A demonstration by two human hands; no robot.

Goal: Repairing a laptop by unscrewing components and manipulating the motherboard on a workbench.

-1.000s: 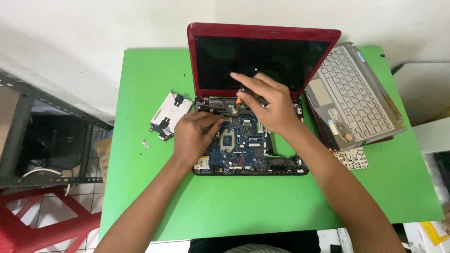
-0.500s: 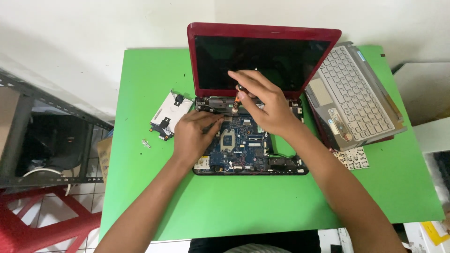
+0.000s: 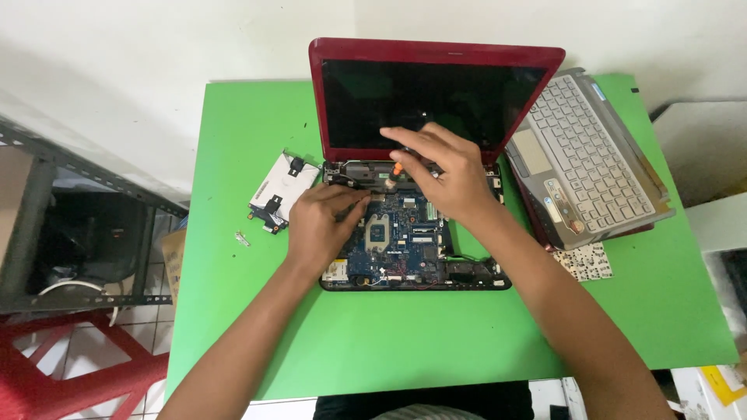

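On the worktop: green worktop (image 3: 233,140), against a white wall.
Laptop: red laptop (image 3: 436,54), lid up, blue board (image 3: 401,241) bare.
Beside it: grey keyboard panel (image 3: 591,163) right, hard drive (image 3: 282,190) left.
Right hand (image 3: 447,175): pinched on orange-tipped screwdriver (image 3: 397,168) at the hinge.
Left hand (image 3: 319,222): loosely curled, pressing the board.

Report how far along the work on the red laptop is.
Done: the keyboard cover is off and set aside right; a drive lies left. In hand: the right hand holds an orange-tipped screwdriver near the hinge, left hand steadying the board. Left: the board sits in its base.
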